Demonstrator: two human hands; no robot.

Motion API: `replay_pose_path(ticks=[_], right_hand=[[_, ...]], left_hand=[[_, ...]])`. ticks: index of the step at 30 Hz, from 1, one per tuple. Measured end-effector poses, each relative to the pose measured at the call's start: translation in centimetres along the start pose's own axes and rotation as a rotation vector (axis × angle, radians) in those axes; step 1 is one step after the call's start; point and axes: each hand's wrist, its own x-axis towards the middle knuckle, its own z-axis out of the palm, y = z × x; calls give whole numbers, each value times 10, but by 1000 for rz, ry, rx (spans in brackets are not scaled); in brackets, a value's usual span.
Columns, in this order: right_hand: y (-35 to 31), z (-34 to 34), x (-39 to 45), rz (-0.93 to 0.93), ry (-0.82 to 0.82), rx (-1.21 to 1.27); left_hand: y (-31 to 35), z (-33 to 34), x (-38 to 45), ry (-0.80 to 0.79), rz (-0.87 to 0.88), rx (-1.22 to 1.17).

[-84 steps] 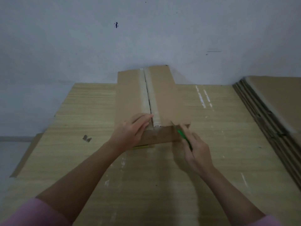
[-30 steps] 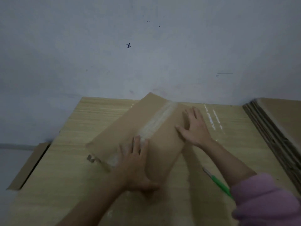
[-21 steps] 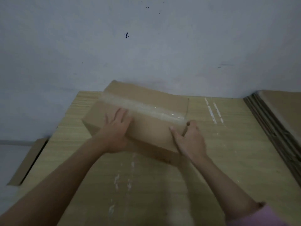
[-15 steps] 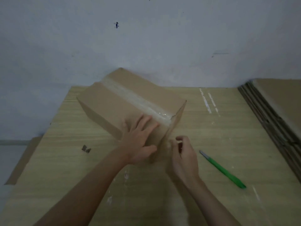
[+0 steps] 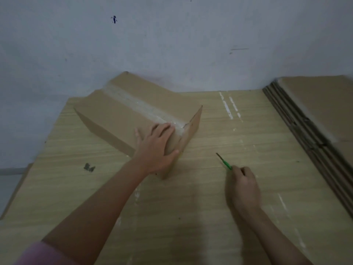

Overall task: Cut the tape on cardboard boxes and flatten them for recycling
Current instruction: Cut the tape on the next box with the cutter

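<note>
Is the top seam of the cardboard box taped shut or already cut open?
Taped shut. An unbroken strip of clear tape runs along the seam of the cardboard box, and the flaps lie closed.

One box point(image 5: 122, 119) sits in the upper middle of the frame, with one strip of tape point(image 5: 145, 108) along its top. One green cutter point(image 5: 224, 163) shows right of centre. Two hands are in view: the left hand point(image 5: 154, 150) at centre and the right hand point(image 5: 242, 188) at lower right. One stack of flat cardboard point(image 5: 313, 119) fills the right edge; its sheets are too blurred to count. One small dark scrap point(image 5: 89, 167) lies at left on the one wooden table point(image 5: 191, 217).
</note>
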Motion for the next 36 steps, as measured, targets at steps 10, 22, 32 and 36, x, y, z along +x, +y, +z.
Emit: replay_pose_path(ticks=[10, 22, 32, 36], right_hand=[[-105, -17, 28, 11, -77, 836], [-134, -51, 94, -408, -456, -42], [-125, -43, 95, -423, -446, 31], [-108, -42, 82, -390, -452, 388]], left_hand=[[3, -4, -7, 202, 26, -8], [-49, -8, -31, 107, 194, -47], [-25, -18, -12, -143, -124, -20], [-25, -29, -10, -297, -208, -139]])
